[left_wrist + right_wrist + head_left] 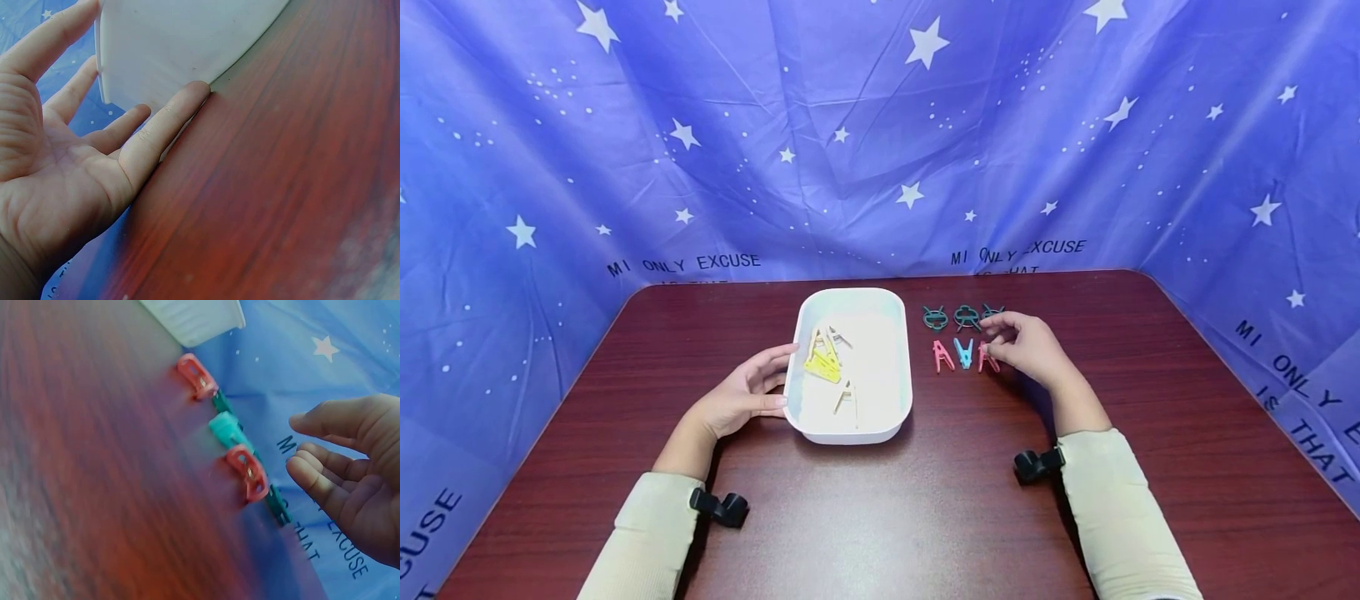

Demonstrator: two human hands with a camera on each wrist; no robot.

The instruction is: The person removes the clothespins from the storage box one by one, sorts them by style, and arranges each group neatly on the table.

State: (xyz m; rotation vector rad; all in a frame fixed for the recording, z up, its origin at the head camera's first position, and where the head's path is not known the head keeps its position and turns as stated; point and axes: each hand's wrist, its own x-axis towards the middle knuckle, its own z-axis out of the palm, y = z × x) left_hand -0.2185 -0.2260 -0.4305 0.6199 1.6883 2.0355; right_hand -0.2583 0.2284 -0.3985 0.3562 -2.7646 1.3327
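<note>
My left hand (pixel 747 395) rests against the left side of a white plastic tub (pixel 880 375), thumb and fingers spread, fingertips touching its wall. Inside the tub lie a yellow clothespin (pixel 824 367) and several pale clothespins (pixel 846 395). To the right of the tub is a row with a red clothespin (pixel 942 357), a light blue clothespin (pixel 963 353) and another red clothespin (pixel 988 358). Over this last one hovers my right hand (pixel 1028 343), partly covering it; the right wrist view shows nothing between its thumb and bent fingers.
Behind the clothespin row lie dark green clips (pixel 936 318), the rightmost partly behind the right hand's fingers. Everything stands on a dark red wooden table (pixel 850 525). A blue star-printed cloth (pixel 850 167) hangs around its back and sides.
</note>
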